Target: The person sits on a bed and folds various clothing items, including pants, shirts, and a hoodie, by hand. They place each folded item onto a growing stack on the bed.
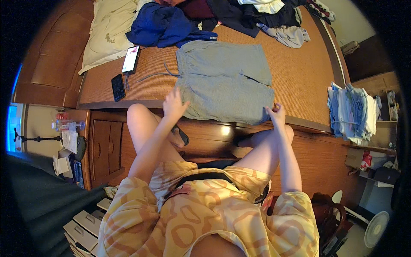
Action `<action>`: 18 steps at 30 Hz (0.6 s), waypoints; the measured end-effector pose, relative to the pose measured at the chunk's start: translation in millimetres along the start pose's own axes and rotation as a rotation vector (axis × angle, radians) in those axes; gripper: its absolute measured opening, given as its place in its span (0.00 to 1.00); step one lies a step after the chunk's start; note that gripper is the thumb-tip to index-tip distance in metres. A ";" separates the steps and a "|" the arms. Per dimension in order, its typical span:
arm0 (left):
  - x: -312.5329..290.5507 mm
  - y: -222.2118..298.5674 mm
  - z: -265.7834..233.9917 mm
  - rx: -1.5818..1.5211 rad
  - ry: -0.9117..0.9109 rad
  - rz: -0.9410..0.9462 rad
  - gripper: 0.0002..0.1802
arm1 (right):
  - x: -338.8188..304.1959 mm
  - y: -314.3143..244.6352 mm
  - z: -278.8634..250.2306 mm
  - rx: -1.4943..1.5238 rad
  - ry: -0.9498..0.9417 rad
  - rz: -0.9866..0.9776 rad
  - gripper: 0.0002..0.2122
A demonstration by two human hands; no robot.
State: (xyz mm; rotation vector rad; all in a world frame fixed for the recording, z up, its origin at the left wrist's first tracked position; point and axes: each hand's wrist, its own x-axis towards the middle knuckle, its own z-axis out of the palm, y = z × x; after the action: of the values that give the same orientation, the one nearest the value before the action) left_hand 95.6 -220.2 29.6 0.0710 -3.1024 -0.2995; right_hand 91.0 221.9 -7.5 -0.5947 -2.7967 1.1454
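A pair of grey shorts (222, 81) lies spread on the woven bed mat, waistband to the left and leg openings to the right. Its drawstring (155, 77) trails out leftward. At the near corner of the waistband, my left hand (174, 107) rests with its fingers apart, touching the fabric. My right hand (276, 115) has thumb and fingers closed on the near corner of the leg hem. The fabric between those right fingertips is mostly hidden.
Left of the shorts lie a lit phone (130, 59) and a dark phone (118, 87). Beyond are a pillow (109, 36), a blue garment (162, 25) and a heap of clothes (239, 15). Folded clothes (352, 111) are stacked at the right bed edge. A white fan (376, 229) stands lower right.
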 end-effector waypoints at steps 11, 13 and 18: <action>6.1 -55.4 8.0 -1.082 -0.414 -0.519 0.28 | -95.9 -26.6 49.9 0.683 0.154 0.465 0.33; 9.9 -43.9 -6.4 -1.170 -0.462 -0.585 0.30 | -97.0 6.2 54.1 0.774 0.020 0.557 0.29; -23.9 -31.9 -78.0 -1.228 -0.439 -0.525 0.19 | -113.0 -48.2 -14.8 0.917 -0.433 0.727 0.20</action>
State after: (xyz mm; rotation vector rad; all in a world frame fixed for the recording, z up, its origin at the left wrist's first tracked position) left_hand 123.0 -265.2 99.5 0.8392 -2.5428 -2.3291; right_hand 182.5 158.2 46.2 -1.3663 -1.8759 2.6856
